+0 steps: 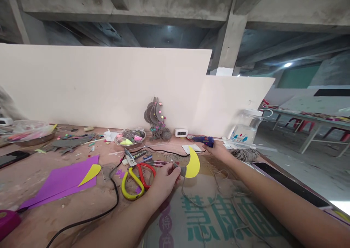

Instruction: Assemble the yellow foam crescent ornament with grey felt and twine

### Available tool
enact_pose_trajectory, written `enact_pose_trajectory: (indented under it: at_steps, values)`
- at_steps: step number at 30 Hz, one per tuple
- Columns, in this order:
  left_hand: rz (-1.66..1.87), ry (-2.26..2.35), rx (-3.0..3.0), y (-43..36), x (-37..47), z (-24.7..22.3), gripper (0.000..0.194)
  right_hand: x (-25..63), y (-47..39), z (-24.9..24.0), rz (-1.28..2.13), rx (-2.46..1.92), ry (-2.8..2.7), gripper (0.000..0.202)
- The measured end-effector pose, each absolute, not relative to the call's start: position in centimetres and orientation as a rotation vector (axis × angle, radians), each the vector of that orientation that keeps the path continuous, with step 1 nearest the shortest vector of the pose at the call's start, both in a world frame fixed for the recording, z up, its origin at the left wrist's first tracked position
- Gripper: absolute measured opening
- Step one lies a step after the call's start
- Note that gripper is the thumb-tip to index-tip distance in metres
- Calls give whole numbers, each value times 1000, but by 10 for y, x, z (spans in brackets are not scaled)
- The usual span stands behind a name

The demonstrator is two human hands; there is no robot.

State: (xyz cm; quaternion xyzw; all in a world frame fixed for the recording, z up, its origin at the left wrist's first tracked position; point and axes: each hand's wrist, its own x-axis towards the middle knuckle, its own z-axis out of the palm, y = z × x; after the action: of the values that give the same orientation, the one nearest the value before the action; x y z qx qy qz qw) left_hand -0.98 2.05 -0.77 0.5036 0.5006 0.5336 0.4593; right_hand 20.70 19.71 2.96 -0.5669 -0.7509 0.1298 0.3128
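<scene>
My left hand (pixel 164 182) pinches the lower end of a yellow crescent-shaped cutout (pixel 194 164), where grey cord is wrapped around it. From there the loose grey cord (pixel 199 205) trails over a cardboard sheet (pixel 177 226) with green printed characters. Farther back on the right, my right hand (pixel 217 148) is closed at the back of a blue glue gun (pixel 205 141), its fingers partly hidden; a long glue stick (pixel 240 143) juts out to the right. Beside my left hand lie scissors (pixel 136 178) with one yellow and one red handle.
Purple sheets (pixel 65 178) with a yellow cut piece (pixel 91 173) lie left, near a black cable (pixel 116 189). Behind stand a bowl of colourful bits (pixel 129 138), a grey cord-wrapped ornament (pixel 154 117), a small clock (pixel 181 133) and a plastic jug (pixel 246 126). A white board (pixel 109 84) closes the back.
</scene>
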Motion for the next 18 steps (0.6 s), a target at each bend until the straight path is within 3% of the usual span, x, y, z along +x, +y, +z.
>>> enact_pose_trajectory:
  at_steps: [8,18]
  values:
    - [1323,1195,1217,19,-12,-9,32,223,141,54,627,-1288,-1987,51]
    - [1312,1158,1185,18,-14,-12,36,222,61,42,940,-1057,-2070,37]
